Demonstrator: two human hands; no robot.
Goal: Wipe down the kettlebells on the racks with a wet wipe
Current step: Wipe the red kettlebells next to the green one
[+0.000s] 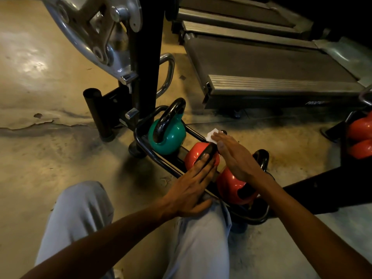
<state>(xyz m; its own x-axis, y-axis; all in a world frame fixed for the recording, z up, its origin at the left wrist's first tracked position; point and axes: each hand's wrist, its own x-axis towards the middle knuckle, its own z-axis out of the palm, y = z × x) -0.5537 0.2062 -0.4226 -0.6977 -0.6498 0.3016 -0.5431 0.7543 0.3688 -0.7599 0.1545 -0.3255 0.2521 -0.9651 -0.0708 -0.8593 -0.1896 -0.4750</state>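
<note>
**Wiping the middle kettlebell on the floor rack**

Knees in pale grey trousers fill the near foreground, the person crouched at the near end of a low black floor rack. Left hand lies with straight fingers flat on the black handle of the middle orange kettlebell, steadying it. Right hand, fingers also straight, presses a white wet wipe against the far side of that same handle; neither grip is curled round anything.

To do this well, I'd judge the steadying hand should stay put so the bell does not roll against its neighbours, while the wipe is drawn round the whole handle loop and then over the coloured body, folding to a clean face as it greys.

Count on this rack: three kettlebells, one teal at the far end and two orange, the second lying nearest the person. A second rack at the right edge shows at least two more orange ones. One wipe.
</note>
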